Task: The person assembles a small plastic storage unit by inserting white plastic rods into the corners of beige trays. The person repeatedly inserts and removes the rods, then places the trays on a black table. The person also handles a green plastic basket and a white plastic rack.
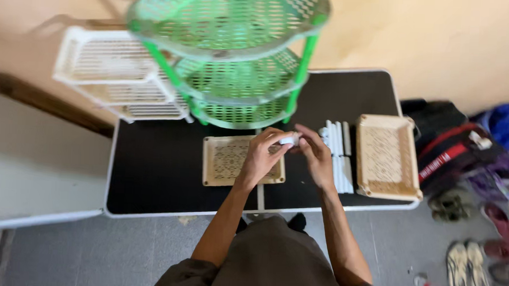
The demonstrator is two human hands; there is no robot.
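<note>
The white tube (289,140) is held above the beige tray (222,161) on the black table (156,167). It appears light, rigid and smooth; grip it near its ends. The left hand (262,157) curls closed around one end. The right hand (316,154) pinches the other end with its fingertips. Spare tubes (340,155) lie just beside.

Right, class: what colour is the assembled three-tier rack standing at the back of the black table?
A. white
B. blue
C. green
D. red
C: the three-tier rack has green perforated shelves and green posts, standing on the black table behind the person's hands.
</note>
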